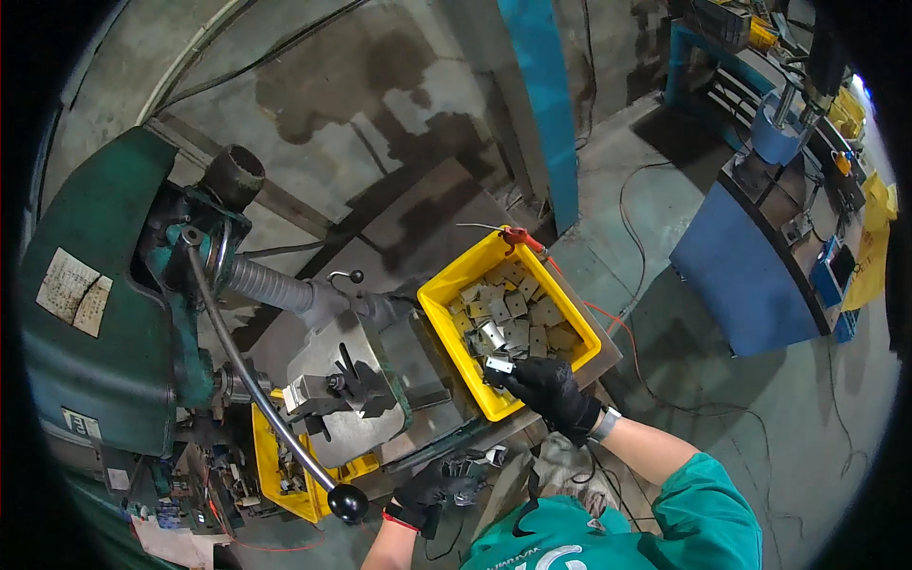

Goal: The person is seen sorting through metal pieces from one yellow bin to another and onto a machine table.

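In a black glove, my right hand [551, 391] pinches a small bright metal bracket [500, 364] over the near edge of a yellow bin [577, 321]. Inside that bin lies a heap of flat grey metal brackets [516, 304]. My left hand [429, 491], also gloved in black, is low in front of the machine table. Its fingers are closed around greyish shapes that I cannot make out, with a shiny metal piece [495, 456] by the fingertips. Left of both hands stands a green drill press [104, 313]. A metal fixture [351, 389] is mounted on its table [366, 440].
The press's long lever with a black knob [348, 503] reaches down near my left hand. A second yellow bin [275, 480] sits below the press table. Red-handled pliers [522, 239] rest on the first bin's far rim. Cables cross the floor; a blue workstation [750, 266] stands right.
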Tool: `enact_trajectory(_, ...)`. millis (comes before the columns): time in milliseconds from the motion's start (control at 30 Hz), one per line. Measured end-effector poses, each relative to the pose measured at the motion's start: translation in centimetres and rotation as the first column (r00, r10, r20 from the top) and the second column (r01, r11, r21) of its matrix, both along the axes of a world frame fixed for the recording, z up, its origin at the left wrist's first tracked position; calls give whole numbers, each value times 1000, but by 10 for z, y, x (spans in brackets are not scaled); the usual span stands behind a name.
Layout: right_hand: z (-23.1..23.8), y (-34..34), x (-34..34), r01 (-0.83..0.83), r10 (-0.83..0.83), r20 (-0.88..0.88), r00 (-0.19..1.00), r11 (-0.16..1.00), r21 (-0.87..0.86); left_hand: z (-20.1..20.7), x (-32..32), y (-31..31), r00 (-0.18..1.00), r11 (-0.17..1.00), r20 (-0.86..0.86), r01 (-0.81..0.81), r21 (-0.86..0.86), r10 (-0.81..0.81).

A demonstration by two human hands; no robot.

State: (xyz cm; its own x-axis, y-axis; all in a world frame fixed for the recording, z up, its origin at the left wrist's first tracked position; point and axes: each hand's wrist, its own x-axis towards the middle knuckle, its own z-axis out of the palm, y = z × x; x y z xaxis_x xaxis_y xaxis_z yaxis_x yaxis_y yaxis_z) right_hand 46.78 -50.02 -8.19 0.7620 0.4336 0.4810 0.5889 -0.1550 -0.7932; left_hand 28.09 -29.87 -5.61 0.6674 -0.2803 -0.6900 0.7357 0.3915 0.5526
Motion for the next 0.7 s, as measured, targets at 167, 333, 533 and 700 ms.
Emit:
enact_trajectory(167, 7, -3, 1, -3, 306, -883, 356, 945, 326, 5, 7, -4, 999, 999, 24, 21, 26, -21)
enact_trajectory(333, 10, -4, 4, -89, 386, -888, 249, 923, 376, -15, -2, 10, 1000, 994, 19, 22, -111, -20)
enact_trajectory(533, -12, -1, -1, -63, 627, -777, 56, 779, 624, -8, 2, 8, 1000, 999, 5, 23, -46, -23)
enact_trajectory(700, -32, 6, 0, 307, 736, -497, -460, 657, 689, -4, 3, 3, 998, 999, 62, -33, 31, 31)
